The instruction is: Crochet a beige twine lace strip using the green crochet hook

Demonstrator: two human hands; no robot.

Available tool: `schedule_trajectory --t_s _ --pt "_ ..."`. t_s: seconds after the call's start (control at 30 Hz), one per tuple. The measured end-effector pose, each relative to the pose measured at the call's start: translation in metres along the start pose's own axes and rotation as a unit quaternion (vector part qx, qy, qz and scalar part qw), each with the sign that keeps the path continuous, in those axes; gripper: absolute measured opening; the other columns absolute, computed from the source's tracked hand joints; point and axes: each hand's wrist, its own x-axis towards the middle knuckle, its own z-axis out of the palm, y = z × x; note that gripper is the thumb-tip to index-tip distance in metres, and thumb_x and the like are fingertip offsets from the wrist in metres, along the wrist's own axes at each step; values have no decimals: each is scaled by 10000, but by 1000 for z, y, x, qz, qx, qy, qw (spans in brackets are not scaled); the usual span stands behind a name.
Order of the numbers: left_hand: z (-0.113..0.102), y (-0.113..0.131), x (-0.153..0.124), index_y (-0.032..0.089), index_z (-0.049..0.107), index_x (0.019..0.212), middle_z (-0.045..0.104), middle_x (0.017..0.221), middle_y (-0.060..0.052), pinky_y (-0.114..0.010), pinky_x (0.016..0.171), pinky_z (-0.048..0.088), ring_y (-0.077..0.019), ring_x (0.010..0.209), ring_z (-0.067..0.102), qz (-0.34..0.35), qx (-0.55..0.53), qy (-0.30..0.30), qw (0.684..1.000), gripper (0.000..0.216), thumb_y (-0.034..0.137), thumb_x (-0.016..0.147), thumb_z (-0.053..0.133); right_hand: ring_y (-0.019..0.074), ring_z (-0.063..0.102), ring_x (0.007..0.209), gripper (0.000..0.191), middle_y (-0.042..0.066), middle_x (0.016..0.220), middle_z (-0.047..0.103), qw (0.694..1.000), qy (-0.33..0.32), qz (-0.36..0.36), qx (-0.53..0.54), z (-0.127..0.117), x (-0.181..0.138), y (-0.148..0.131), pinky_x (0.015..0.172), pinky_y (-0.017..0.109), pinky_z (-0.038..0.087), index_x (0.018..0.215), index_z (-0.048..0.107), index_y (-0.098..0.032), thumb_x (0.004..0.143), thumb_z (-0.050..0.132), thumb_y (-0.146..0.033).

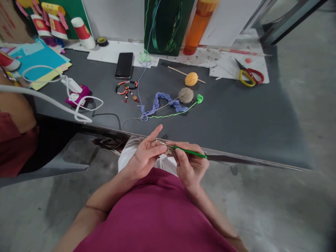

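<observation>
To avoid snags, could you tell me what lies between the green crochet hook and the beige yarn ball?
The head view shows the table edge, green yarn and a lilac crocheted strip between the hook and the ball.

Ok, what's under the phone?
The phone lies partly on white paper and partly on the dark tabletop. Whatever is directly beneath it is covered and can't be seen.
</observation>
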Motion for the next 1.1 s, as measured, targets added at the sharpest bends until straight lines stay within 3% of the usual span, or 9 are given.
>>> schedule_trajectory --t_s 0.17,0.37,0.5,0.6,0.7,0.8,0.87,1.0,1.1 --pt "-2 1 0 223 616 1503 726 713 65 -252 730 488 -94 667 633 -5 5 0 1000 882 225 694 968 87 592 383 92 -28 767 807 999 39 22 -23 -2 1 -7 347 189 473 978 685 -270 1017 682 -353" --pt "-1 3 -1 212 744 1312 648 647 88 -269 726 518 -96 639 641 -13 -6 -23 1000 619 192 725 943 109 595 359 153 -42 701 790 988 24 134 74 -3 7 -7 294 181 401 984 617 -300 1033 639 -443" --pt "1 2 -2 212 748 1315 701 732 55 -280 710 527 -104 668 647 4 13 -17 1000 638 177 709 944 123 630 383 180 -47 672 777 973 3 199 118 0 7 -6 281 181 393 947 657 -283 979 713 -452" --pt "2 -1 -2 241 730 1357 723 784 49 -278 673 511 -102 672 633 31 32 -8 999 689 175 705 941 111 642 401 147 -36 740 811 983 -10 159 91 4 3 -5 317 184 460 938 691 -265 965 748 -398" --pt "3 -4 -2 255 728 1367 758 835 32 -283 662 506 -110 689 638 60 35 -4 998 679 213 723 939 109 694 472 54 0 915 860 998 -35 39 17 2 3 -5 400 209 554 1029 734 -273 1015 682 -274" --pt "4 -6 -1 246 712 1391 733 767 48 -270 699 516 -102 691 641 82 25 15 996 702 214 729 942 159 809 707 241 26 1082 866 984 -75 -125 -102 -2 4 -1 559 269 660 1149 762 -303 981 694 -145" --pt "4 -5 -1 231 699 1408 695 709 68 -261 734 520 -94 680 635 78 21 21 996 724 202 727 943 198 837 870 316 26 1133 860 966 -80 -194 -150 -4 5 1 675 316 696 1181 769 -320 943 730 -114" --pt "2 -4 -1 213 737 1353 663 665 78 -252 762 504 -88 675 622 35 10 17 999 697 200 695 964 205 832 906 209 15 1017 865 983 -37 -138 -119 -2 3 1 771 355 699 1095 786 -294 969 704 -150" --pt "1 -2 -1 237 782 1285 695 700 65 -249 761 492 -83 680 608 8 1 19 1000 658 207 660 989 177 806 746 118 9 900 854 994 12 -53 -99 0 0 -3 614 289 659 1014 780 -271 991 685 -204"
